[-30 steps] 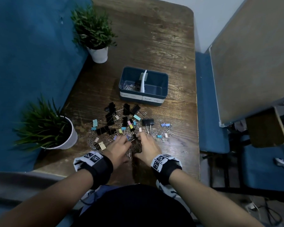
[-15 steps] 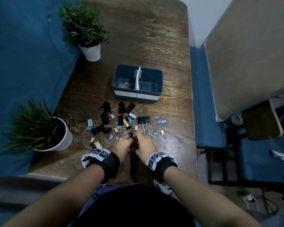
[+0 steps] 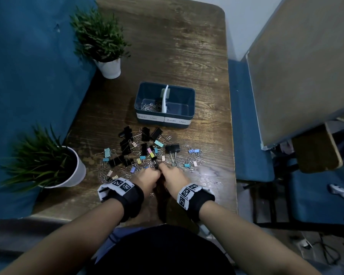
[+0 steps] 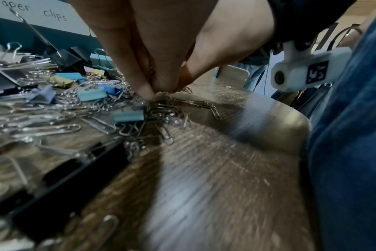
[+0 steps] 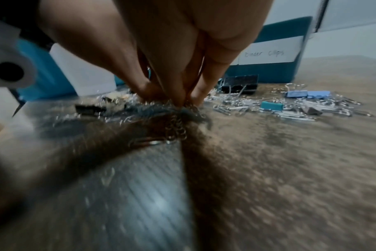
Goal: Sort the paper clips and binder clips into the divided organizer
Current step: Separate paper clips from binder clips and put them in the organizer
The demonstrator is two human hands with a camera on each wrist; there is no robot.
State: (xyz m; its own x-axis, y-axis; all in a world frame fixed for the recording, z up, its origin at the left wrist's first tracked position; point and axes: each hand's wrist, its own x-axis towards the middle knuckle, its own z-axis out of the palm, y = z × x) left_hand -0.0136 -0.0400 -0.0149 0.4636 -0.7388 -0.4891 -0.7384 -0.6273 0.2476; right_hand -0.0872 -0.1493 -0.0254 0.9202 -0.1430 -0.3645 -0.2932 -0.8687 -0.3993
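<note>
Head view: your left hand [image 3: 147,176] and right hand [image 3: 172,175] pinch paper clips [image 3: 125,171] near the table's [image 3: 187,46] front edge; the organizer [image 3: 165,118] holds few paper clips and, seemingly, no binder clips [image 3: 125,144].

We see a dark wooden bench [image 3: 187,46] with worn grain. On it stands a blue divided organizer [image 3: 165,120], with two potted plants along the bench's left edge, one far [image 3: 109,68], one near [image 3: 75,171]. Between the organizer and the near edge lies a loose heap of silver paper clips [image 3: 189,161] mixed with black and coloured binder clips [image 3: 125,147].
</note>
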